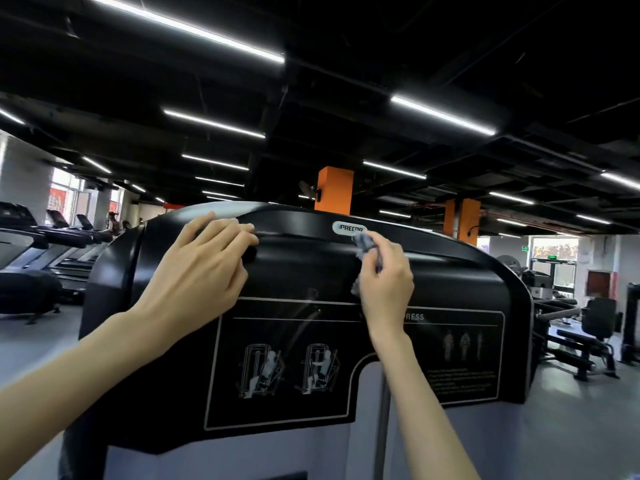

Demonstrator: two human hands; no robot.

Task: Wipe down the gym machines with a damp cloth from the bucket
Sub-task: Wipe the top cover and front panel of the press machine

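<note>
Cloth [364, 244], just one, gripped in right hand [388, 289] against one black machine [311, 268]; left hand [204, 268] rests loose-fingered at its 9 o'clock.

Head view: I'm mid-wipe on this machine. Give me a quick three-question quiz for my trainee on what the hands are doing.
1. True or false: the left hand holds the cloth.
2. Multiple choice: the cloth is right beside which thing? A) the logo badge B) a bucket C) a towel rack
3. Short answer: what does the left hand rest on?

Key
1. False. The right hand grips it.
2. A.
3. The top edge of the black machine cover.
</note>
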